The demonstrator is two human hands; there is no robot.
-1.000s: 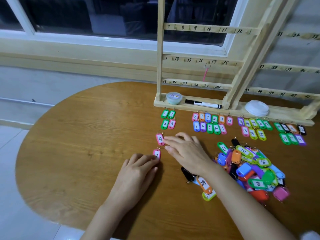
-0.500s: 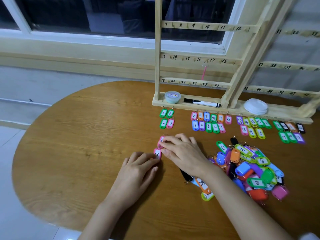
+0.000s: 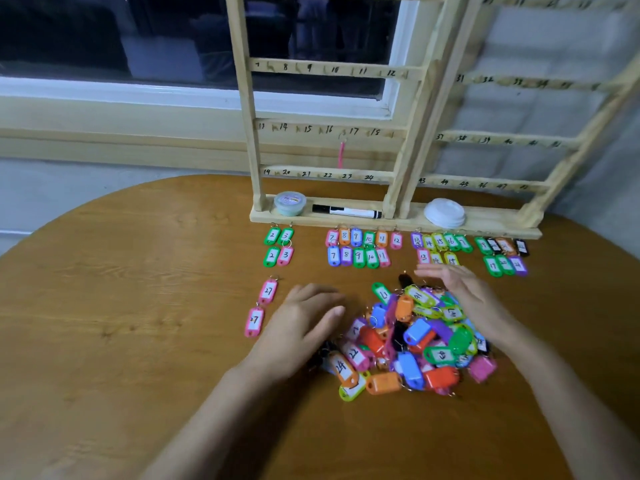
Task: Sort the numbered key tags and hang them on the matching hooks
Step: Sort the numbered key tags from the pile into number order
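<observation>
A heap of coloured key tags (image 3: pixel 412 341) lies on the round wooden table (image 3: pixel 121 306). Sorted tags sit in rows (image 3: pixel 360 247) below the wooden hook rack (image 3: pixel 325 133), whose bars carry handwritten numbers. One pink tag (image 3: pixel 341 154) hangs near hook 17. Two pink tags marked 27 (image 3: pixel 268 291) (image 3: pixel 254 322) lie apart at the left. My left hand (image 3: pixel 301 323) rests flat at the heap's left edge, holding nothing. My right hand (image 3: pixel 464 292) hovers, fingers spread, over the heap's far right side, blurred.
On the rack's base ledge stand a small lidded tub (image 3: pixel 290 203), a black marker (image 3: pixel 346 211) and a white lid (image 3: pixel 444 212). A window and wall lie behind the rack. The table's curved edge runs along the left.
Both hands left the two pink 27 tags and moved right to the heap. My right hand went from the tags to the heap's far side. The view shifted closer and rightward.
</observation>
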